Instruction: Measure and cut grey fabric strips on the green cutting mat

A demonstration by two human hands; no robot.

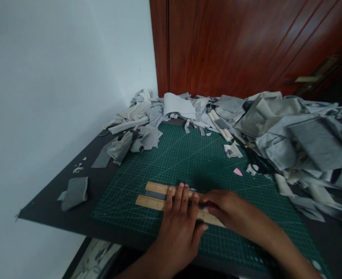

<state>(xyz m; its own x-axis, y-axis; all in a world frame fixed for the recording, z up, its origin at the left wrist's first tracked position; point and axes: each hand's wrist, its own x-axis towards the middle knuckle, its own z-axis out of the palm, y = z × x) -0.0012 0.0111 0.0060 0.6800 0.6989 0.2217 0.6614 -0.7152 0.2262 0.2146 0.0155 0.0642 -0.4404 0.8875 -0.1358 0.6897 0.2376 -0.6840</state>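
Note:
Two wooden rulers lie roughly parallel on a green cutting mat [182, 155]: an upper ruler [156, 187] and a lower ruler [149, 202]. Between them shows a narrow grey fabric strip [155, 195]. My left hand [180, 221] rests flat across both rulers, its fingers stretched out and pressing down. At the right part of the rulers, my right hand [227, 207] is closed, thumb and fingers bent together by the upper ruler and the strip. What it grips is hidden by the fingers.
Heaps of grey and white fabric scraps [278, 128] line the table's back and right side. Dark-handled scissors [258, 161] lie by the right heap. A pink scrap [238, 171] sits on the mat. A folded grey piece [75, 193] lies left. A wall and wooden door [231, 46] stand behind.

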